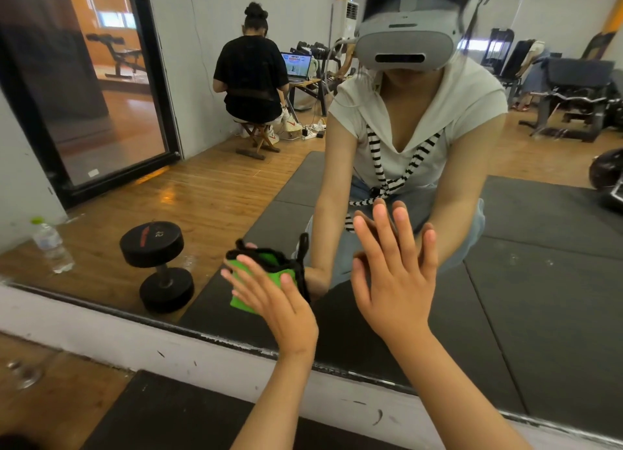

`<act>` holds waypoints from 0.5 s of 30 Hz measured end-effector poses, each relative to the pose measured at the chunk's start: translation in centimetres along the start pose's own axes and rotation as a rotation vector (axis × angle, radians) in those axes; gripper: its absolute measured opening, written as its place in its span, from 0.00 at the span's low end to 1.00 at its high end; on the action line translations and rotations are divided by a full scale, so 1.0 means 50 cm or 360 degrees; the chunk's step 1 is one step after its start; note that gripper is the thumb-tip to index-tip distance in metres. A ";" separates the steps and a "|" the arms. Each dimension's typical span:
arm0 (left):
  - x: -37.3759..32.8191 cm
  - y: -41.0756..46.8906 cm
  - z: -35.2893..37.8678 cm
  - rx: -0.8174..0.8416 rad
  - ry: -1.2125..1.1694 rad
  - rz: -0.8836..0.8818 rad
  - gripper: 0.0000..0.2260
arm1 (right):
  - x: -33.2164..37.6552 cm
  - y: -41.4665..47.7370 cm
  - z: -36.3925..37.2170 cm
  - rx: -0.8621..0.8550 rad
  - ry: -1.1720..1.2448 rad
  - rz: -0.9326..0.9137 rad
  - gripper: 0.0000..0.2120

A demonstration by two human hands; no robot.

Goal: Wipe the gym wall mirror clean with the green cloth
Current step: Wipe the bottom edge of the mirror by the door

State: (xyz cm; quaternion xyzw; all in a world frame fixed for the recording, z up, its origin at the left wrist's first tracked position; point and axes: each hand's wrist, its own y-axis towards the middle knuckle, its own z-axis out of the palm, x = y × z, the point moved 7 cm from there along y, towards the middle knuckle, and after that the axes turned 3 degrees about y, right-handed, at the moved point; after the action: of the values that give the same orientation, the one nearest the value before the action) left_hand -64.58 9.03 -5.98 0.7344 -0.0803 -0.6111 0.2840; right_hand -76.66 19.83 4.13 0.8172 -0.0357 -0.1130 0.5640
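The left hand [276, 303] is flat on the cloth [241, 303]. Its fingers [236, 277] are straight and a little apart, and they push the cloth against the mirror [505, 281]. They do not curl round it. The cloth is green with a black edge, and it sits low on the glass, near the bottom rim. The right hand [394, 281] holds nothing. Its fingers [381, 227] are straight and spread wide, flat on the glass just beside the cloth. In the mirror a dumbbell [158, 264] and a bottle [52, 247] show on the wood floor.
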 end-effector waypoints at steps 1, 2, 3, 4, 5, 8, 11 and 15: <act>-0.006 0.010 -0.005 0.0022 0.0065 0.0126 0.29 | -0.001 0.000 0.000 0.0003 0.0000 0.0000 0.27; -0.012 0.026 -0.015 0.0027 0.0127 0.0216 0.28 | -0.001 0.001 -0.001 0.0006 -0.0001 0.0001 0.27; -0.015 0.047 -0.026 0.0012 0.0182 0.0276 0.28 | -0.001 0.001 -0.002 0.0006 0.0000 0.0003 0.27; -0.022 0.072 -0.039 -0.0018 0.0218 0.0318 0.28 | -0.001 0.001 -0.003 0.0005 0.0001 0.0004 0.27; -0.035 0.100 -0.050 -0.0055 0.0234 0.0352 0.27 | 0.000 0.002 -0.004 0.0003 0.0000 0.0004 0.27; -0.109 0.147 -0.054 -0.0068 0.0360 0.0627 0.29 | 0.000 0.001 -0.004 0.0009 0.0008 0.0004 0.27; -0.161 0.105 -0.020 0.0175 0.0730 0.1382 0.35 | -0.001 0.000 -0.005 0.0007 0.0015 0.0011 0.27; -0.138 0.140 -0.042 0.0298 0.1285 0.2471 0.37 | 0.000 0.001 -0.003 0.0036 0.0005 0.0011 0.29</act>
State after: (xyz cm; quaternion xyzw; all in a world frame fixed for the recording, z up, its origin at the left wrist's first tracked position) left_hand -62.64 7.13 3.68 0.6527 -0.5003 0.0701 0.5646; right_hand -76.62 19.93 4.21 0.8235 -0.0387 -0.1093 0.5553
